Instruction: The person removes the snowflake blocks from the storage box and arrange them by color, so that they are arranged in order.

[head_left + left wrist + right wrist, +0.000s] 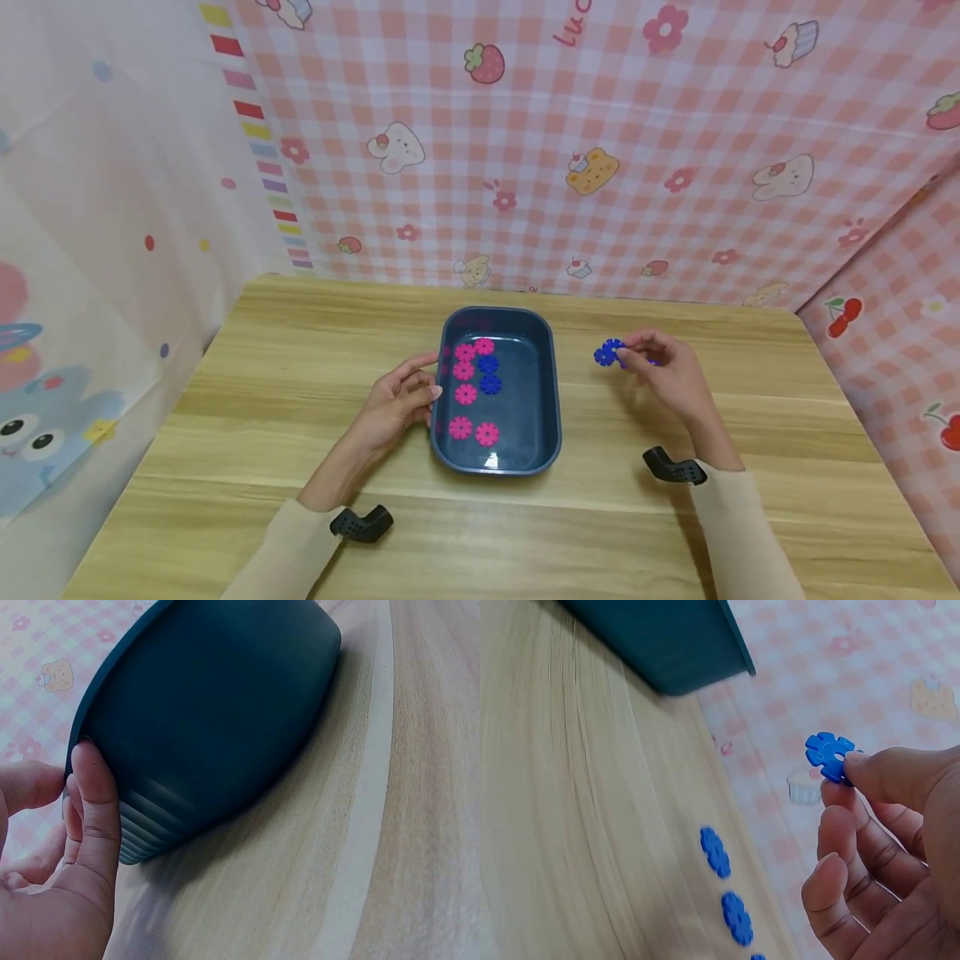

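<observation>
A dark blue rectangular tray (527,408) stands on the table, with several pink notched discs (465,394) and two blue notched discs (490,384) in its left half. My left hand (395,403) pinches the tray's left rim between thumb and fingers, also seen with the tray's outer wall (217,705) in the left wrist view. Right of the tray, my right hand (670,371) pinches one blue notched disc (829,756) between thumb and index finger, raised off the table. Below that hand, more blue discs (737,919) lie in a row on the wood, partly hidden in the head view.
The wooden table (285,375) runs back to a pink checked cloth (450,225). Pale cloth (112,167) hangs at the left and another patterned cloth (900,333) at the right. A black wrist mount (675,468) sits on each sleeve.
</observation>
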Demonstrator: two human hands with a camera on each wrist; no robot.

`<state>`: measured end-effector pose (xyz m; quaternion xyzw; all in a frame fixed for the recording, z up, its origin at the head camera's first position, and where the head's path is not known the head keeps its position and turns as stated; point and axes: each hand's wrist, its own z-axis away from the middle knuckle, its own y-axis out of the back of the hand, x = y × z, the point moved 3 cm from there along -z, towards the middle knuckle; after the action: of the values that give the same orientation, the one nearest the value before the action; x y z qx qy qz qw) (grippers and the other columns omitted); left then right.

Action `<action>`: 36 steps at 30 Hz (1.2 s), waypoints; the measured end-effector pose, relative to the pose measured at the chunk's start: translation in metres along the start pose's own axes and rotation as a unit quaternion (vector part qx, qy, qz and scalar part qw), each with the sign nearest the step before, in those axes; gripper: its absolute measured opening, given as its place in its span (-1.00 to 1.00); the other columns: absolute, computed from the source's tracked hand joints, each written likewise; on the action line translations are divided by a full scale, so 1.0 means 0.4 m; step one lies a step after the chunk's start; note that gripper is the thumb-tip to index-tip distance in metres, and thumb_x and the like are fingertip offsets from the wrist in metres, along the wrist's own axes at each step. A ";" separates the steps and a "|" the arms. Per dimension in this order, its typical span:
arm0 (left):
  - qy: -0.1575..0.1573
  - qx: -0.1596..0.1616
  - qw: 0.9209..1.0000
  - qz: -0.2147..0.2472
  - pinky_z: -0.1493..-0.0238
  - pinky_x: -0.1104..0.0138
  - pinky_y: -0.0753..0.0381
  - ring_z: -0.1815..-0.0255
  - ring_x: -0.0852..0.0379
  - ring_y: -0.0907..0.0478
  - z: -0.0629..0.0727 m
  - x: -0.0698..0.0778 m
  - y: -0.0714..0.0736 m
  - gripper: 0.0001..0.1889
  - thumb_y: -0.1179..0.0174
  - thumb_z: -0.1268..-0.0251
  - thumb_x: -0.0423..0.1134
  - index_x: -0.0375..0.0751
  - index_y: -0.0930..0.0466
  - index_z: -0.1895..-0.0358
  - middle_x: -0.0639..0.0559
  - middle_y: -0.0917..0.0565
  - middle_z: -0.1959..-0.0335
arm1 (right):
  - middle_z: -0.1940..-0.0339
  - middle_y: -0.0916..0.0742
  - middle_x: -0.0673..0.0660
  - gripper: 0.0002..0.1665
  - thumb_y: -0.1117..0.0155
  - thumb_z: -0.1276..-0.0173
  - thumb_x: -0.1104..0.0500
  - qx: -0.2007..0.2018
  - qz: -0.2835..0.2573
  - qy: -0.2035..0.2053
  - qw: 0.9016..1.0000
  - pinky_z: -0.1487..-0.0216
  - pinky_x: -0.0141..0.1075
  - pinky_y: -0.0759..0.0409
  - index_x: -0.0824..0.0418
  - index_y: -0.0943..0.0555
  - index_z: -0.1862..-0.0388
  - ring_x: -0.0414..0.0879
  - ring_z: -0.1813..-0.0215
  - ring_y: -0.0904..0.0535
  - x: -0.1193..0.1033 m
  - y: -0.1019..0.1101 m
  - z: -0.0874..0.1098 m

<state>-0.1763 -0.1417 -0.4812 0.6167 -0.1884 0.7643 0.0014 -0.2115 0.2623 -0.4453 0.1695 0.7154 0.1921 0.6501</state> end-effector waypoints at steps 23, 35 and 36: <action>0.001 0.000 1.000 0.002 0.40 0.41 -0.63 0.36 0.22 -0.58 0.000 -0.001 0.000 -0.37 -0.17 -0.40 -0.50 -0.23 -0.28 -0.52 0.11 -0.57 0.19 | 0.31 -0.68 -0.24 -0.61 -0.29 -0.51 0.03 0.057 0.008 -0.080 0.995 0.40 -0.39 -0.66 0.32 -0.55 -0.08 -0.29 0.35 -0.62 0.129 0.127 0.014; 0.006 0.002 1.000 0.000 0.39 0.41 -0.64 0.37 0.21 -0.59 0.003 0.000 -0.001 -0.37 -0.19 -0.42 -0.47 -0.19 -0.29 -0.52 0.08 -0.58 0.16 | 0.43 -0.66 -0.26 -0.57 -0.27 -0.51 -0.01 0.069 0.083 -0.118 0.987 0.46 -0.43 -0.54 0.33 -0.59 -0.07 -0.36 0.40 -0.59 0.162 0.164 0.017; 0.006 0.002 1.000 0.000 0.39 0.41 -0.63 0.37 0.21 -0.58 0.004 0.000 -0.001 -0.37 -0.20 -0.42 -0.46 -0.20 -0.29 -0.52 0.08 -0.58 0.15 | 0.42 -0.67 -0.23 -0.57 -0.27 -0.51 -0.01 0.068 0.090 -0.118 0.987 0.45 -0.44 -0.53 0.34 -0.59 -0.08 -0.36 0.40 -0.59 0.163 0.165 0.018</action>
<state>-0.1748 -0.1418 -0.4809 0.6121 -0.1869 0.7683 0.0018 -0.2112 0.3521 -0.4695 0.2984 0.6271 0.1799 0.6967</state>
